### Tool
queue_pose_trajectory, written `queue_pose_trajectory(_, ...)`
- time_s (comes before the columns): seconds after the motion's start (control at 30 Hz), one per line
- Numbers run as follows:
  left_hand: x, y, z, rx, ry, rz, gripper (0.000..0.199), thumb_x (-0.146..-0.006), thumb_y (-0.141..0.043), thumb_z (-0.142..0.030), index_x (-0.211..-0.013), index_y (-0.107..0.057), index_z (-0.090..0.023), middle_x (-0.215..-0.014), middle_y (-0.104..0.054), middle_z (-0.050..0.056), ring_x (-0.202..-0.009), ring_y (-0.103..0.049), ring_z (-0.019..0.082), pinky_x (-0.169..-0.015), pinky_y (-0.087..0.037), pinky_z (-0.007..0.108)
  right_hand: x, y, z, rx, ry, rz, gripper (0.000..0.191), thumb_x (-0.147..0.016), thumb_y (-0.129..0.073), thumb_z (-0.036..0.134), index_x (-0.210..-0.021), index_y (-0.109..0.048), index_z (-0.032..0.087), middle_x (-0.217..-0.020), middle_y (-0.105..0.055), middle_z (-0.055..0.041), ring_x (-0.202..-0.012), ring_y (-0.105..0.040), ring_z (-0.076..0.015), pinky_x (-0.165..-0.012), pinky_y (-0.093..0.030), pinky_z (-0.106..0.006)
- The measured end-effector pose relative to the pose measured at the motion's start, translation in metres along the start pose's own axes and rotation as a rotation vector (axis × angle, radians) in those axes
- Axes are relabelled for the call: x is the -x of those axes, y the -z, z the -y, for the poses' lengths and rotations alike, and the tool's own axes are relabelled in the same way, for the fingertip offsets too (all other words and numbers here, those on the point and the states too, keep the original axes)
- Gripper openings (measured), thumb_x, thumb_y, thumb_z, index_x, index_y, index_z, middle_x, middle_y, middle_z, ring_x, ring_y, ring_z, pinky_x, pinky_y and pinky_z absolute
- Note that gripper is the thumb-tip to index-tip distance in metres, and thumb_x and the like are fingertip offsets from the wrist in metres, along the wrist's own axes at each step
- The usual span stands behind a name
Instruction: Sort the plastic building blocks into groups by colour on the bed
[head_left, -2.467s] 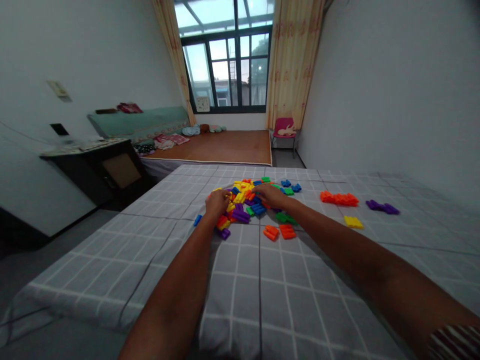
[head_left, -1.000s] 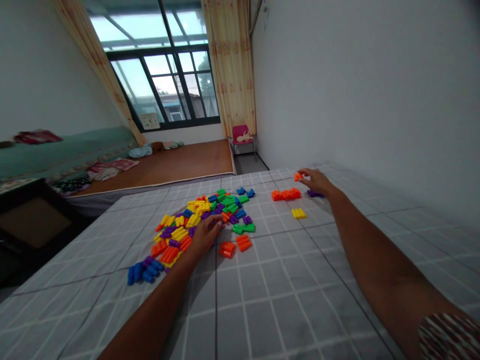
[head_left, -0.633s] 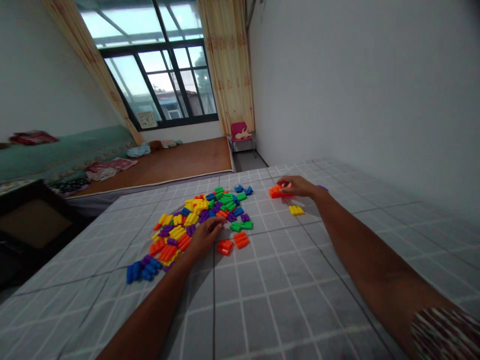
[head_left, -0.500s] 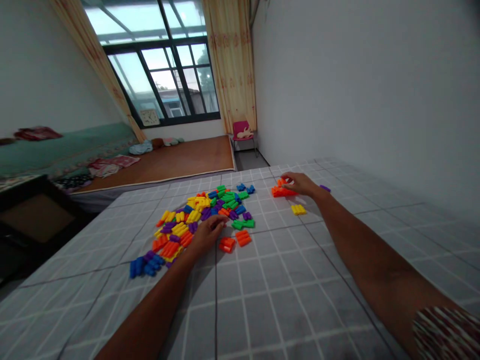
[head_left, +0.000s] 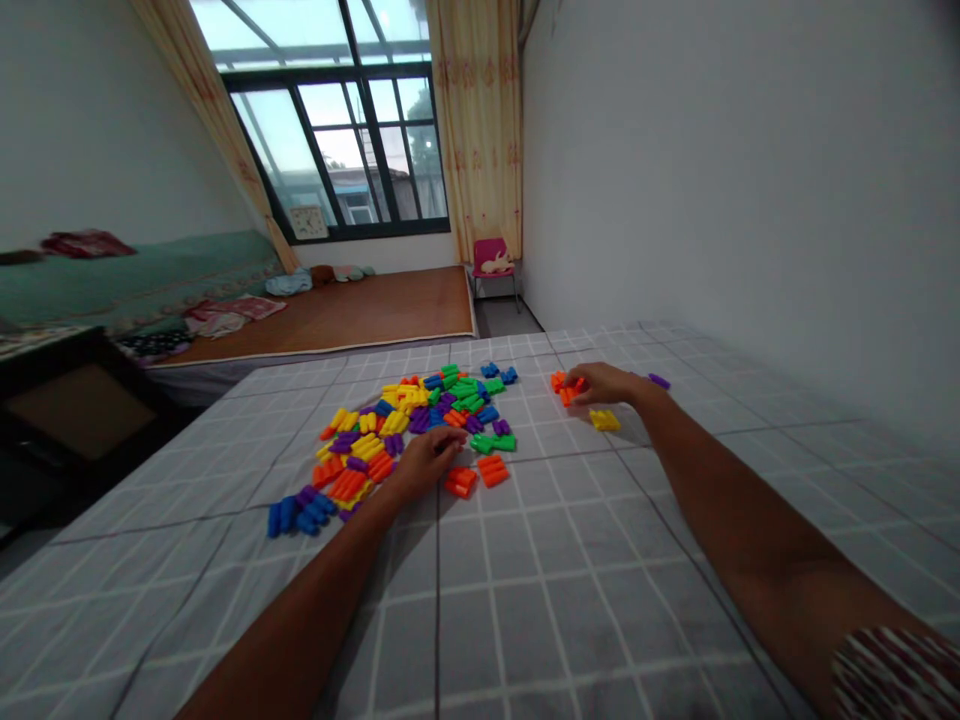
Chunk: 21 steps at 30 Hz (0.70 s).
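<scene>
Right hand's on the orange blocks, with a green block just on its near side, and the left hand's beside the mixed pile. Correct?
One slip: the block just on the near side of the right hand is a yellow block, not green, as the head view shows. The right hand is on the orange blocks, and the left hand is beside the mixed pile.

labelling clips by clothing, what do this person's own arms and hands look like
The left hand and right hand are bare, without gloves. A striped sleeve, dark red and whitish, shows on the right arm; none shows on the left arm.
</scene>
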<state>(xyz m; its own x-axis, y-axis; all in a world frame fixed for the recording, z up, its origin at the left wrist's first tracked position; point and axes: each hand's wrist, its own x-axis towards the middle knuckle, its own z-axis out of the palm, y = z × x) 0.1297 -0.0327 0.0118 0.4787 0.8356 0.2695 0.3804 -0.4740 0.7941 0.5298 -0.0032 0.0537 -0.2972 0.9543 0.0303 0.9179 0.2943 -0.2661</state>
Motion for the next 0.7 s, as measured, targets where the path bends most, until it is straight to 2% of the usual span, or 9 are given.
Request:
queue_pose_trajectory(0.17, 0.002, 0.0, -0.007, 0.013, 0.007, 0.002, 0.024, -0.079, -0.059, -0.032, -0.095, -0.072, -0.019, -0.089, -0.073, 0.007, -0.083, -0.066, 0.022, -0.079, -0.053, 0.034, -0.008, -0.02, 0.005, 0.209, -0.041, 0.02, 0.033, -0.072, -0.072, 0.03, -0.105, -0.073, 0.024, -0.107, -0.072, -0.0069, -0.098, -0.065, -0.0259, -0.081, -0.048, -0.033)
queue_pose_trajectory(0.43, 0.001, 0.0, -0.002, -0.068, -0.021, 0.027, 0.028, -0.082, -0.054, -0.031, -0.1, -0.071, -0.017, -0.096, -0.074, 0.008, -0.088, -0.067, 0.022, -0.08, -0.053, 0.034, -0.005, -0.023, 0.003, 0.273, -0.113, -0.057, 0.027, -0.075, -0.069, 0.035, -0.101, -0.071, 0.028, -0.103, -0.073, -0.0027, -0.093, -0.065, -0.0231, -0.068, -0.044, -0.028)
queue_pose_trajectory(0.6, 0.001, 0.0, -0.002, -0.052, -0.017, 0.021, 0.028, -0.081, -0.055, -0.032, -0.099, -0.071, -0.017, -0.094, -0.074, 0.008, -0.085, -0.067, 0.021, -0.076, -0.053, 0.032, 0.001, -0.006, 0.006, 0.212, -0.146, -0.119, 0.028, -0.077, -0.068, 0.044, -0.099, -0.071, 0.027, -0.098, -0.074, -0.0033, -0.088, -0.066, -0.0223, -0.066, -0.043, -0.028)
queue_pose_trajectory(0.7, 0.0, 0.002, -0.002, -0.039, -0.03, 0.021, 0.027, -0.082, -0.054, -0.031, -0.098, -0.071, -0.017, -0.09, -0.073, 0.007, -0.084, -0.067, 0.02, -0.076, -0.053, 0.031, 0.008, 0.016, -0.012, 0.175, -0.169, -0.229, 0.025, -0.088, -0.055, 0.04, -0.097, -0.071, 0.025, -0.094, -0.074, -0.0045, -0.085, -0.066, -0.0212, -0.068, -0.045, -0.029)
